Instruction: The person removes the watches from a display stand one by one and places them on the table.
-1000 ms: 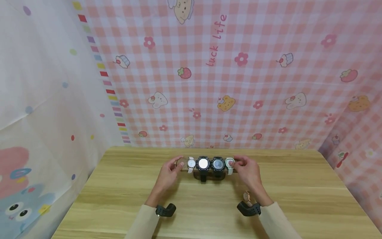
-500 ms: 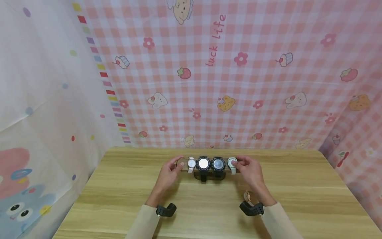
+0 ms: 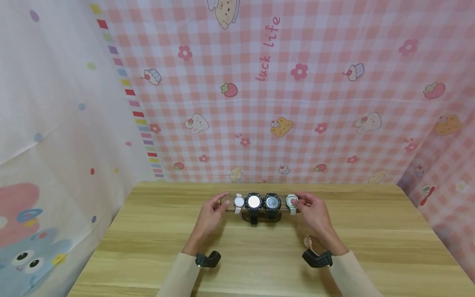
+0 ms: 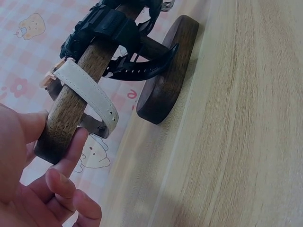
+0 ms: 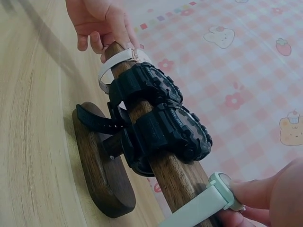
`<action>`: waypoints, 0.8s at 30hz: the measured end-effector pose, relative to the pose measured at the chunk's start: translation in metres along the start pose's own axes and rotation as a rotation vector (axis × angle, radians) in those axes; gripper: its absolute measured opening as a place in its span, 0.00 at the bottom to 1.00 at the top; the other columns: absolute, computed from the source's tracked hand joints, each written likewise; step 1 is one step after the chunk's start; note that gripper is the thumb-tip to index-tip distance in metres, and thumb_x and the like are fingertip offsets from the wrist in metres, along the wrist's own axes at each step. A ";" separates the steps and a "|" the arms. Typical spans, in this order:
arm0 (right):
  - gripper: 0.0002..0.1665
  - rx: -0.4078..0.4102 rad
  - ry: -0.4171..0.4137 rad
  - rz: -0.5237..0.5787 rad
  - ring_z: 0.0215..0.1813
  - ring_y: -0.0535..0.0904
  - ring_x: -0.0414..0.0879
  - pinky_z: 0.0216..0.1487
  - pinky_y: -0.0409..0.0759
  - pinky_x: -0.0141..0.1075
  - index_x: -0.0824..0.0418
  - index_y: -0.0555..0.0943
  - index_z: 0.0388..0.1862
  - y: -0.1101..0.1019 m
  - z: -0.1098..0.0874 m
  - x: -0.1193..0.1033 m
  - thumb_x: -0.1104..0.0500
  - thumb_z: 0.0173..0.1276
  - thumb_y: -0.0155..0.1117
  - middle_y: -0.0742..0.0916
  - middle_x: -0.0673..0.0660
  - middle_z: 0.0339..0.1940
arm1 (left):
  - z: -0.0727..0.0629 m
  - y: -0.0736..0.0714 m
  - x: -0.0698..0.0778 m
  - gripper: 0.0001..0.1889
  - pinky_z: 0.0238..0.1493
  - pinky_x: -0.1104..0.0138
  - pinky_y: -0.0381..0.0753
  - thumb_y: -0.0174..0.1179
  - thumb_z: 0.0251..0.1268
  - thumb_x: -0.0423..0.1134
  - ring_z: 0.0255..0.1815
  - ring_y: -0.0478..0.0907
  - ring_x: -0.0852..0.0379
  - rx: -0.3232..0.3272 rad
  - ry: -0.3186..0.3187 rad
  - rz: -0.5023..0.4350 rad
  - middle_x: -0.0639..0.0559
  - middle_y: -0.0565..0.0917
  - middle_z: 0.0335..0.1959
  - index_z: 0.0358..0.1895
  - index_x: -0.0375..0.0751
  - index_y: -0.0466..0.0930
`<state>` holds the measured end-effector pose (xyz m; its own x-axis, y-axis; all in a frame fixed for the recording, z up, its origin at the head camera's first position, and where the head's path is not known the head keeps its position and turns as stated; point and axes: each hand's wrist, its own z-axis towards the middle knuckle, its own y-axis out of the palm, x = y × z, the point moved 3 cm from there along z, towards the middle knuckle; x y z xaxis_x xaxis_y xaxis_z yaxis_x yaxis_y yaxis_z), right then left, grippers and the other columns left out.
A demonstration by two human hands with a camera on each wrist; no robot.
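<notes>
A dark wooden watch stand holds several watches along its crossbar. My left hand grips the bar's left end between thumb and index finger, the other fingers curled loosely below it. Beside that hand sits a watch with a white strap. Two chunky black watches, one bright-faced and one grey-faced, are side by side at the middle. At the right end, my right hand pinches the mint-green watch, whose strap wraps the bar, with the thumb over its face.
A rose-gold watch lies on the wooden table near my right wrist. The stand's oval base rests on the tabletop, toward its back edge. Behind hangs a pink checked cloth, with a white cloth at the left.
The mint-green watch has slid to the right along the bar with my right hand, widening its gap from the black watches. My left hand has kept its hold.
</notes>
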<state>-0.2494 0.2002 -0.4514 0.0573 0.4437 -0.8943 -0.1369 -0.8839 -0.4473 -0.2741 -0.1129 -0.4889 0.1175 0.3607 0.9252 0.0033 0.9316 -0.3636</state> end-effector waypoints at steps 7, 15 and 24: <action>0.21 -0.027 0.007 0.010 0.30 0.70 0.41 0.25 0.66 0.30 0.63 0.80 0.61 -0.005 -0.001 0.003 0.56 0.72 0.63 0.82 0.56 0.39 | 0.001 0.000 -0.001 0.18 0.24 0.69 0.65 0.59 0.72 0.42 0.24 0.66 0.58 0.001 -0.007 0.004 0.54 0.71 0.22 0.63 0.50 0.79; 0.20 -0.037 -0.001 0.022 0.30 0.72 0.41 0.26 0.67 0.29 0.61 0.80 0.61 -0.010 0.000 0.006 0.58 0.73 0.61 0.82 0.57 0.40 | 0.001 0.000 -0.001 0.18 0.23 0.69 0.65 0.59 0.72 0.41 0.23 0.66 0.59 0.006 -0.002 0.009 0.55 0.71 0.22 0.62 0.48 0.79; 0.20 -0.055 0.054 0.058 0.33 0.70 0.41 0.26 0.67 0.29 0.59 0.78 0.63 -0.016 0.000 0.010 0.57 0.74 0.59 0.80 0.56 0.41 | 0.001 0.000 0.001 0.18 0.22 0.70 0.64 0.59 0.72 0.41 0.23 0.65 0.59 0.001 -0.012 0.008 0.55 0.71 0.22 0.63 0.48 0.79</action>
<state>-0.2467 0.2185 -0.4532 0.1041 0.3845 -0.9173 -0.0872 -0.9152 -0.3935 -0.2748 -0.1124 -0.4879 0.1059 0.3689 0.9234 0.0009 0.9286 -0.3711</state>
